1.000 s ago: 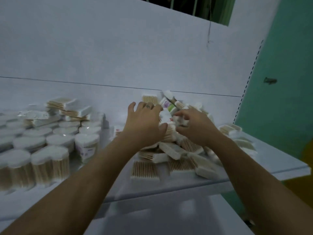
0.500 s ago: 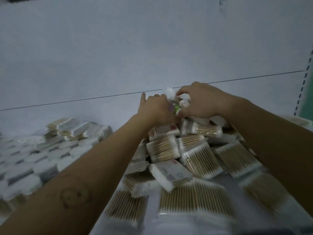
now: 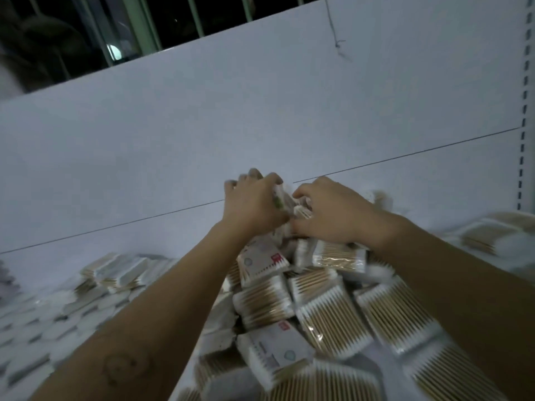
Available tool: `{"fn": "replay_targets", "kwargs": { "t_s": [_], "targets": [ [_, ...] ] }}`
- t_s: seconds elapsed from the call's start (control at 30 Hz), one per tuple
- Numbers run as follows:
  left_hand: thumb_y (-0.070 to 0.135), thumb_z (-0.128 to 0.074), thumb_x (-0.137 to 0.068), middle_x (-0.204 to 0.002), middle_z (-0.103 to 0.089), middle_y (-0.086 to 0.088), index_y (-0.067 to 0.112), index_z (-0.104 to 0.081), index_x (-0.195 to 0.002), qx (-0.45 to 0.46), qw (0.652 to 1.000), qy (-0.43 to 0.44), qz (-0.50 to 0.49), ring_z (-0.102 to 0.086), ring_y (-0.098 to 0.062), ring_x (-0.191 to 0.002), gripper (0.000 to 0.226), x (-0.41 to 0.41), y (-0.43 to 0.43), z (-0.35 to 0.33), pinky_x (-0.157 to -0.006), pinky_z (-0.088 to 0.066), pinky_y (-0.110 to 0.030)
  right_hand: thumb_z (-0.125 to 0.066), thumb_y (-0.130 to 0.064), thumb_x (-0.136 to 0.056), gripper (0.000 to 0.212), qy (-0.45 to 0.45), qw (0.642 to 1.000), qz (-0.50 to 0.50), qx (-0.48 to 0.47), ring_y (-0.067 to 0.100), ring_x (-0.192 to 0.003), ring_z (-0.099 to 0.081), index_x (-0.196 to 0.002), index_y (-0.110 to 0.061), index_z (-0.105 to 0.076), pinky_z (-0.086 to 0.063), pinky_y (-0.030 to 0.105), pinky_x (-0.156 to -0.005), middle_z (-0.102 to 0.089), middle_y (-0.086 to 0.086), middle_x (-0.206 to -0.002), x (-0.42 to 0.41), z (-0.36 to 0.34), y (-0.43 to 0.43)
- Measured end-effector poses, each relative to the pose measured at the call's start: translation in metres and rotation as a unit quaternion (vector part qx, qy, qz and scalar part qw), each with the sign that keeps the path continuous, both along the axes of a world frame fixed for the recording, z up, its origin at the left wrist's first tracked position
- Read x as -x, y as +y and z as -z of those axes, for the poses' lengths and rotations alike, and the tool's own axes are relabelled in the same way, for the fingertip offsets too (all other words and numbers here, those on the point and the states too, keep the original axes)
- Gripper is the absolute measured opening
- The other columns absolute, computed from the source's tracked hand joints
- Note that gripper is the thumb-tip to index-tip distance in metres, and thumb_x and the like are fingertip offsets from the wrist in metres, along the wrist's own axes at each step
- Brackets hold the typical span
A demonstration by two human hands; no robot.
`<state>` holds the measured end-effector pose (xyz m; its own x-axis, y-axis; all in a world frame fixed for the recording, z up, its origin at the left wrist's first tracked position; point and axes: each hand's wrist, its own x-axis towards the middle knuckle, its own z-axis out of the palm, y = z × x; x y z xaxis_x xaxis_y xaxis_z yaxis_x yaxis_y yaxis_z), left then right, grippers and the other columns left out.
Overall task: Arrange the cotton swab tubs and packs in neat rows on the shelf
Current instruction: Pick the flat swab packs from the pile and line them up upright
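Hands barely shifted, still atop pile (image 3: 269, 302) at 12 o'clock. Our left hand (image 3: 254, 204) grip is clamped on green-printed pack (image 3: 278, 199); right hand (image 3: 333, 212) curled over packs, hold unclear. Tubs (image 3: 43, 322) at 8 o'clock.

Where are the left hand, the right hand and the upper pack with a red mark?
left hand (image 3: 252, 206): head view, back of the hand.
right hand (image 3: 335, 215): head view, back of the hand.
upper pack with a red mark (image 3: 260, 263): head view, its printed grey face.
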<state>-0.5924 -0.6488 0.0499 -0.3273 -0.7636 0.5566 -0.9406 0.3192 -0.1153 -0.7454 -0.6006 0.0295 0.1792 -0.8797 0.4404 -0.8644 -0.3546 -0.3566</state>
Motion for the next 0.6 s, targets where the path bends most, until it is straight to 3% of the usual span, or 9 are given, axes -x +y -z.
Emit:
{"fn": "replay_targets", "kwargs": {
  "t_s": [0.1,0.2,0.27,0.33,0.43,0.53,0.6],
  "targets": [
    [0.067,-0.063,-0.075,-0.131,-0.051,-0.003,0.035,-0.047,-0.133,0.04,0.999,0.026,-0.022,-0.037,-0.027,-0.125,0.068,-0.007,0.011,-0.007,-0.098,-0.028,-0.043,-0.07,-0.053,-0.081,0.069,-0.002,1.0,-0.012,-0.017,0.021,-0.112,-0.053,-0.139,-0.026,-0.045,-0.044,0.031,-0.083,-0.043,0.002,-0.136,0.002,-0.001,0.003],
    [0.055,-0.076,-0.072,-0.13,-0.052,-0.004,0.031,-0.044,-0.136,-0.031,0.978,0.202,0.044,-0.047,-0.026,-0.121,0.076,-0.026,0.023,-0.001,-0.097,-0.042,-0.04,-0.072,-0.054,-0.078,0.07,-0.011,1.0,-0.012,-0.013,0.02,-0.121,-0.048,-0.138,-0.028,-0.047,-0.043,0.036,-0.095,-0.047,0.0,-0.136,0.003,-0.002,0.01],
    [0.043,-0.084,-0.068,-0.127,-0.054,-0.002,0.027,-0.042,-0.137,-0.076,0.94,0.321,0.086,-0.058,-0.02,-0.108,0.082,-0.039,0.034,0.004,-0.085,-0.054,-0.034,-0.069,-0.042,-0.086,0.051,-0.109,0.993,-0.042,0.012,0.015,-0.123,-0.049,-0.132,-0.029,-0.053,-0.041,0.03,-0.095,-0.052,-0.004,-0.134,0.002,-0.005,0.015],
    [0.031,-0.088,-0.067,-0.121,-0.055,0.004,0.026,-0.039,-0.139,-0.088,0.917,0.375,0.101,-0.061,-0.012,-0.097,0.088,-0.051,0.048,0.005,-0.069,-0.056,-0.023,-0.065,-0.028,-0.09,0.036,-0.231,0.969,-0.076,0.032,0.009,-0.114,-0.056,-0.125,-0.03,-0.059,-0.044,0.025,-0.089,-0.058,-0.007,-0.128,-0.004,-0.013,0.019],
    [0.021,-0.089,-0.065,-0.114,-0.056,0.011,0.025,-0.038,-0.139,-0.089,0.895,0.417,0.128,-0.062,-0.004,-0.096,0.09,-0.065,0.063,0.001,-0.075,-0.055,-0.024,-0.059,-0.026,-0.095,0.037,-0.284,0.953,-0.103,-0.016,0.01,-0.103,-0.059,-0.131,-0.029,-0.055,-0.049,0.023,-0.078,-0.057,-0.006,-0.125,-0.027,-0.03,0.026],
    [0.015,-0.09,-0.064,-0.111,-0.058,0.014,0.027,-0.046,-0.128,-0.086,0.859,0.481,0.153,-0.064,0.0,-0.091,0.078,-0.08,0.079,0.001,-0.067,-0.053,-0.016,-0.053,-0.033,-0.097,0.044,-0.31,0.937,-0.133,-0.095,0.014,-0.107,-0.06,-0.14,-0.027,-0.046,-0.053,0.032,-0.09,-0.055,-0.004,-0.13,-0.059,-0.037,0.031],
    [0.012,-0.09,-0.062,-0.112,-0.059,0.014,0.027,-0.048,-0.124,-0.073,0.836,0.514,0.177,-0.065,0.001,-0.091,0.076,-0.089,0.088,-0.001,-0.07,-0.054,-0.018,-0.049,-0.034,-0.099,0.038,-0.351,0.915,-0.162,-0.118,0.016,-0.106,-0.063,-0.136,-0.026,-0.051,-0.054,0.038,-0.093,-0.057,-0.002,-0.129,-0.075,-0.044,0.035]
  ]
}}
